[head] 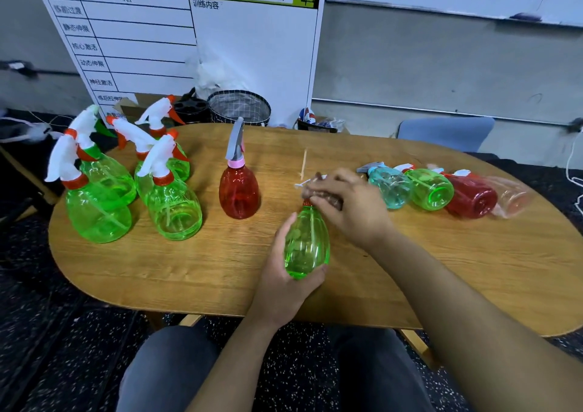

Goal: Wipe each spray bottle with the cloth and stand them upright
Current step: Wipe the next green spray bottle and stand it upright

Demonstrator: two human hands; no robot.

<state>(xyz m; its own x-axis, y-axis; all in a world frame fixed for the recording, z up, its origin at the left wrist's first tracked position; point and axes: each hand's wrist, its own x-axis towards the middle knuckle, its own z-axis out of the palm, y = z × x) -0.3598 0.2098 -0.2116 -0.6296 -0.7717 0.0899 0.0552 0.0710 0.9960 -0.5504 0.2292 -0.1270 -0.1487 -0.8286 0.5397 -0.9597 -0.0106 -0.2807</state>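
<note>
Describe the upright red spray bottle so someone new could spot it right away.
Start at the oval wooden table. Right of the standing green bottles stands one red bottle, alone near the middle. It is the only upright red one, with a grey trigger and pink collar.

The right hand point(344, 205) hides the green bottle's point(306, 244) spray head.

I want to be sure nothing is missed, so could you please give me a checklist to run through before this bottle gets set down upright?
1. Left hand holds the green bottle by its base: ok.
2. Right hand covers the spray head: ok.
3. Cloth under the right hand: cannot tell, blurred.
4. Free table space beside the upright red bottle: ok.
5. Four bottles lying at right, from the teal bottle on, not yet stood up: not ok.
</note>
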